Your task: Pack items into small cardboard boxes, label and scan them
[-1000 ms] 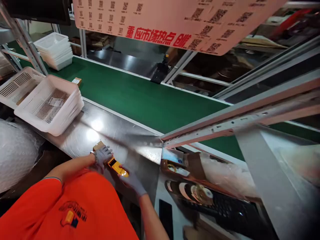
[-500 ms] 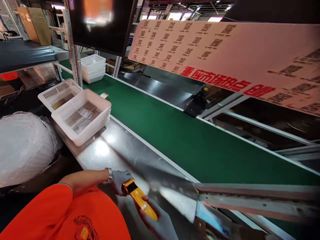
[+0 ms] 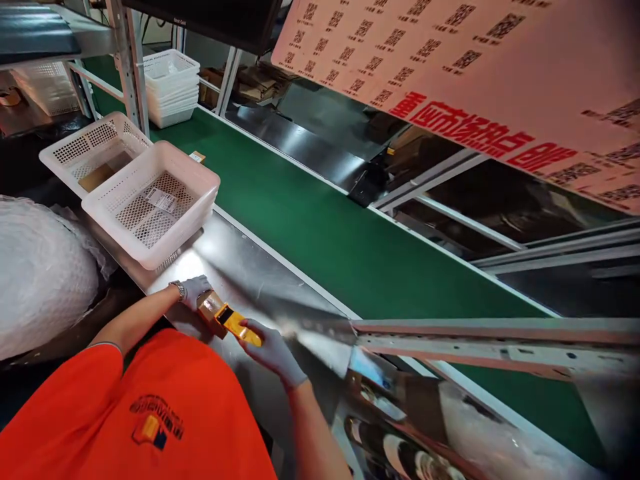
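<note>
My left hand (image 3: 195,291), in a grey glove with a metal-band watch at the wrist, grips the far end of a small brown cardboard box (image 3: 209,305). Shiny clear film shows on the box's top. A yellow tape dispenser (image 3: 245,329) is in my right hand (image 3: 273,352), also gloved, with the fingers wrapped round its body. The dispenser's dark front end meets the near end of the box. Both hands are over the steel worktable (image 3: 260,280).
White perforated baskets (image 3: 150,257) stand at the left, a labelled packet (image 3: 161,200) inside. Beyond runs a green conveyor belt (image 3: 320,227), with a stack of baskets (image 3: 173,100) farther back. Bubble wrap (image 3: 45,280) lies left. A metal rail (image 3: 475,330) and a code board (image 3: 450,80) border the right.
The view has tilted downward. The cardboard box now shows between my hands, and the dispenser's front has come away from my left hand onto the box's near end.
</note>
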### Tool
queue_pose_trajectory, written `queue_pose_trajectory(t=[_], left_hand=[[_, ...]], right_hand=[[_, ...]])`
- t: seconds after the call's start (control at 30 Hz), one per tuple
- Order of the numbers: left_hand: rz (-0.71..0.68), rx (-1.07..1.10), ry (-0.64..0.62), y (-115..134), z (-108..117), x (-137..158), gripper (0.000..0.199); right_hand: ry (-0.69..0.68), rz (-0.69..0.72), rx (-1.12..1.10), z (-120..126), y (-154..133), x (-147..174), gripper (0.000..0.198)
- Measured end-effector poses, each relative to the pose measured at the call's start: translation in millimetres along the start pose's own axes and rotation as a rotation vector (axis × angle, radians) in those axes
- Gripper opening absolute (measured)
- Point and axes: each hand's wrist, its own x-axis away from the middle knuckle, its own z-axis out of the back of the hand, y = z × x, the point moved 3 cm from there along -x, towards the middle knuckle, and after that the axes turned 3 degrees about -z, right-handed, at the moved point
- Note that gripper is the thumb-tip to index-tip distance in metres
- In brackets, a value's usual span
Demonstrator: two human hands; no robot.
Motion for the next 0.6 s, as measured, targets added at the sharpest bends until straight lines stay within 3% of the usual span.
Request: queue_pose_trajectory(t=[0.13, 0.3, 0.43, 0.6], left_hand=[[0.004, -0.183, -0.088, -11, -4, 3, 0.098], [-0.067, -0.344, -0.106, 1, -47, -3, 0.131], [-0.058, -0.39, -0.119, 9, -73, -4, 0.13], [-0.015, -0.411, -0.129, 10, -75, -2, 0.122]], right_hand=[[0.021, -0.045, -0.012, -38, 2, -26, 0.045], [0.037, -0.089, -0.03, -56, 16, -35, 0.049], [0.008, -0.078, 0.011, -53, 26, -35, 0.053], [-0.064, -0.132, 0.112, -21, 42, -5, 0.051]])
